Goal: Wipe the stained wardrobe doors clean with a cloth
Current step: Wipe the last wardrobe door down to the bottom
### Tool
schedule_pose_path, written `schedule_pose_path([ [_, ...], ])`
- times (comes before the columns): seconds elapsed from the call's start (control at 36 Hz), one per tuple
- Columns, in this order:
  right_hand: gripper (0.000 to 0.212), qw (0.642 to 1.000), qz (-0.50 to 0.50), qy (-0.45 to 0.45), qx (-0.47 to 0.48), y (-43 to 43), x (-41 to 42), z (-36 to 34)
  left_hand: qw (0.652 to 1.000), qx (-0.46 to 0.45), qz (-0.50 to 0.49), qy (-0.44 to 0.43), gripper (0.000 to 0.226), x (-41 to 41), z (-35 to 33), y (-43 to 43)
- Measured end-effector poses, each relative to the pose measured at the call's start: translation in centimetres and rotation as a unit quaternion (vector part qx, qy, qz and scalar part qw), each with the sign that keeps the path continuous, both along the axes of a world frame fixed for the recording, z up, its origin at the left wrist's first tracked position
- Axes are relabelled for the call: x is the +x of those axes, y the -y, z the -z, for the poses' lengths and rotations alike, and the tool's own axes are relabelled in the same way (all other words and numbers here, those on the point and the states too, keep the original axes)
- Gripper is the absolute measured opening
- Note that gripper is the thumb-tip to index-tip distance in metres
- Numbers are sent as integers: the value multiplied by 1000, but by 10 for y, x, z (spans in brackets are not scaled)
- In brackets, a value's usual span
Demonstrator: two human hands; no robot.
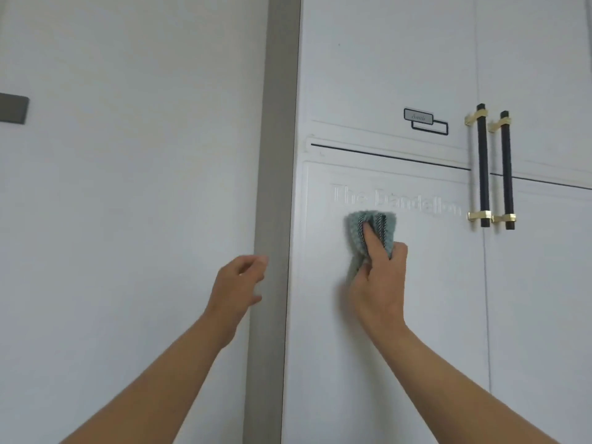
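Cloth (371, 233) bunched under right hand (379, 283) against wardrobe door (432, 299).

Both bare forearms were raised forward. The left hand (238, 280) hung free, fingers loosely curled, holding nothing. The right hand (381, 277) gripped a folded teal knitted cloth (355, 225), index finger extended over it.

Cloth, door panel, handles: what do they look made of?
Cloth: teal knitted or woven fabric, nubby surface, dark striped edge. Door panel: smooth matte white, likely painted or laminated board; which one is unclear. Handles: black bars in shiny gold-coloured brackets, probably metal.
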State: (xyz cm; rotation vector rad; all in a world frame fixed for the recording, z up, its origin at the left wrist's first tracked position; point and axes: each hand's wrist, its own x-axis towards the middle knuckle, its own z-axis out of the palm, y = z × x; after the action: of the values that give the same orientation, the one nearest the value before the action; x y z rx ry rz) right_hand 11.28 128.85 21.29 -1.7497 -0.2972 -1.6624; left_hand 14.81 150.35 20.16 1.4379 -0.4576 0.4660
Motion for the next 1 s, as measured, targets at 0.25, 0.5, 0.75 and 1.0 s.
schedule_pose_path([
  [0.25,58,902,67,-34,-425,-38,-3,36,973,139,-71,168,63,-4,-124,24],
  [0.5,67,998,-3,46,-37,5,12,4,979,105,-22,171,53,-2,-124,24],
  [0.75,71,986,41,7,-159,-23,10,-43,985,80,-6,152,53,-3,-123,25],
  [1.0,51,982,-36,67,-171,-10,2,-47,986,51,-5,160,48,1,-94,28],
])
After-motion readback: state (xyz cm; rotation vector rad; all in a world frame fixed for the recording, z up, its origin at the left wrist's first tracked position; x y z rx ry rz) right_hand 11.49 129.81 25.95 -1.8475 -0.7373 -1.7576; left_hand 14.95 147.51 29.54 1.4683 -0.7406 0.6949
